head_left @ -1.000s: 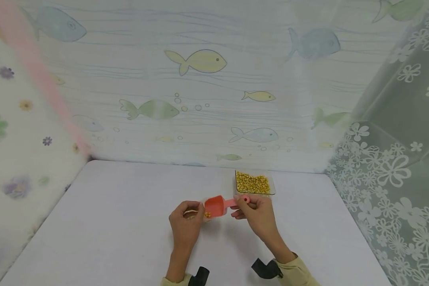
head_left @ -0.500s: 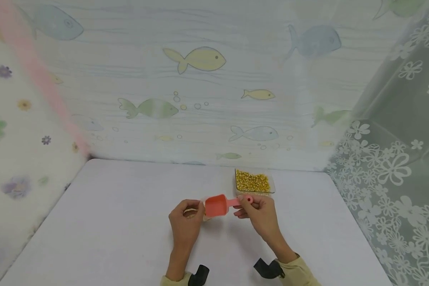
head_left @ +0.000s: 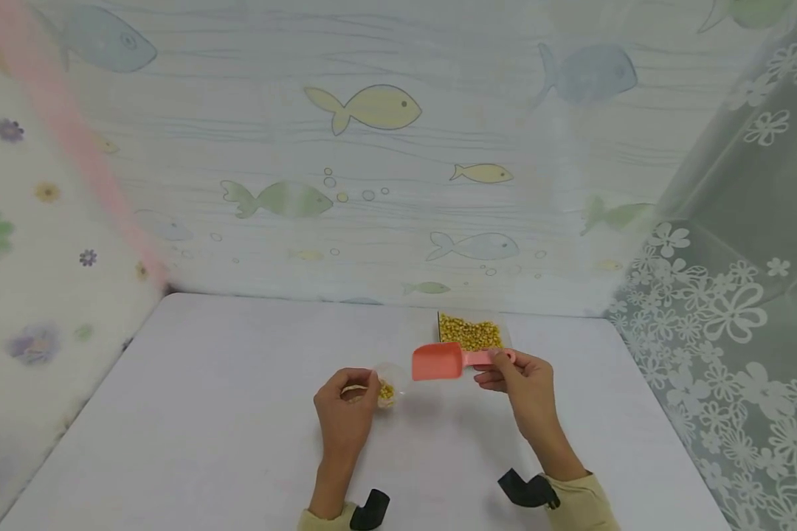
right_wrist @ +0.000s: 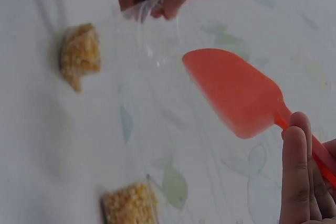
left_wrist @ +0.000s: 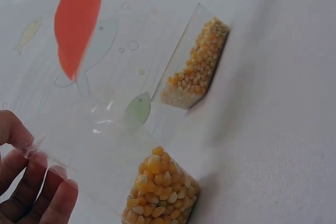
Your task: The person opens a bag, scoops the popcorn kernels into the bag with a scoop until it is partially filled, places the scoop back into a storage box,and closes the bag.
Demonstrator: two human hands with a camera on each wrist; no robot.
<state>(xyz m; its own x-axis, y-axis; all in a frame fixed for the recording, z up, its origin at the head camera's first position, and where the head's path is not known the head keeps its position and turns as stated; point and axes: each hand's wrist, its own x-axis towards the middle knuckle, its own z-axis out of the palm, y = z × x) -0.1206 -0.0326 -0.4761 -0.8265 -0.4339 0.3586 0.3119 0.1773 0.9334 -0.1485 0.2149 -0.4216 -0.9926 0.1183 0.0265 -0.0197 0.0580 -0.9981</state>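
Note:
My left hand [head_left: 345, 405] pinches the top edge of a clear plastic bag [left_wrist: 105, 150] between thumb and fingers. Yellow corn kernels [left_wrist: 160, 192] fill the bag's bottom, low over the table. To the right, my right hand [head_left: 530, 387] grips the handle of a coral-red scoop [head_left: 437, 361]. The scoop is held in the air, right of the bag, and its bowl shows no kernels in the head view. Behind the scoop stands a clear rectangular container [left_wrist: 181, 48] holding more corn kernels [head_left: 468, 330]; the scoop overlaps its front in the head view.
The white table [head_left: 239, 383] reaches back to a fish-patterned curtain [head_left: 372, 221]. A flower-patterned sheet [head_left: 46, 295] hangs at the left and a lace-like flowered sheet [head_left: 730, 354] at the right. Each wrist carries a black mount [head_left: 370, 510].
The right hand has drawn the scoop away from the bag's mouth, to the right and slightly up. Kernels seen in the scoop earlier are gone from it. The left hand has stayed in place.

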